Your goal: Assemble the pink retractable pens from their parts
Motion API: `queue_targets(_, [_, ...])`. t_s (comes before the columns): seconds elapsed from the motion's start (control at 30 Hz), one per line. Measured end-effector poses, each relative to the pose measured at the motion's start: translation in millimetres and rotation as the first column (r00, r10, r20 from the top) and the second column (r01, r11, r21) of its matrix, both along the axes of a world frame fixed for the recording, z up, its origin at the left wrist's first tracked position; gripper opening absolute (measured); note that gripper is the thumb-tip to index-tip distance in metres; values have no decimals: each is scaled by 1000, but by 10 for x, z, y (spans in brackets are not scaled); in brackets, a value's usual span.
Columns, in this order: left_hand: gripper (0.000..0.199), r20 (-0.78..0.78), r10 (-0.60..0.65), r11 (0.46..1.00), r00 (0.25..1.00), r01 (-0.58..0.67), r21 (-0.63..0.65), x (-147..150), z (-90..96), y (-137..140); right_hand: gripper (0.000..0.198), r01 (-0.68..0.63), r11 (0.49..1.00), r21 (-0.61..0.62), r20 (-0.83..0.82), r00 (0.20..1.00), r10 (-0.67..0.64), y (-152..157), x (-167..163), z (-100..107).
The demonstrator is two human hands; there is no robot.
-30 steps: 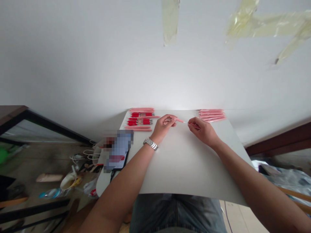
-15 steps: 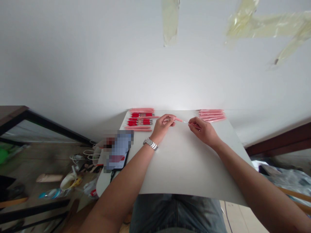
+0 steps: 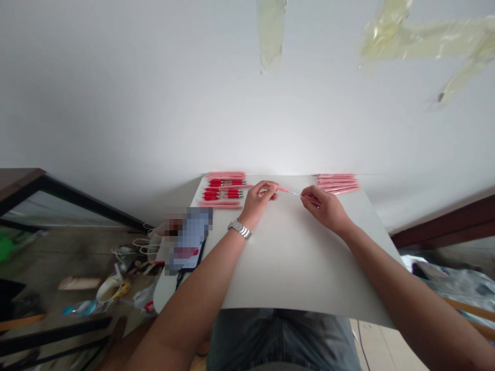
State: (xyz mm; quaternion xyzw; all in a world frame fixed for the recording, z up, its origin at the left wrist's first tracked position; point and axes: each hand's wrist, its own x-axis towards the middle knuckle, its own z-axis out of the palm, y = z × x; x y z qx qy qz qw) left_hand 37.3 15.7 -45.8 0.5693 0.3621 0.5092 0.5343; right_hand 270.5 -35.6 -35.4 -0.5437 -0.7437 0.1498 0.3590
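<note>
A pink pen barrel [image 3: 283, 188] is pinched in my left hand [image 3: 260, 200], which wears a metal watch on its wrist. From the barrel's right end a thin pale refill [image 3: 294, 194] reaches across to my right hand [image 3: 323, 206]. That hand is closed around a pink pen part [image 3: 311, 200], mostly hidden by the fingers. Both hands are above the far half of the white table [image 3: 294, 257]. Left of my left hand lie several red pens [image 3: 222, 194] with silver ends, between groups of pink pens [image 3: 226, 175]. Beyond my right hand is a stack of pink pens [image 3: 337, 182].
A phone [image 3: 191, 239], its screen blurred out, leans at the table's left edge with a cable below it. The white wall [image 3: 174, 103] borders the table's far edge. Bottles, a cup [image 3: 109, 289] and cables clutter the floor at left; plastic bags [image 3: 464, 283] lie at right.
Both hands have barely moved. The barrel in my left hand has shifted slightly left and away from my right hand, and a little more of the pale refill shows between them.
</note>
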Motion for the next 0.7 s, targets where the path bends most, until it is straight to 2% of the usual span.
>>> queue_targets(0.5, [31,141,74,997,987,-69,-40,2,14,-12,12,7,1000,0,-22,1000,-7,-20,-12,42])
queue_targets(0.7, [36,134,85,996,987,-87,7,13,47,-40,11,19,1000,-4,-25,1000,-19,-24,-15,53])
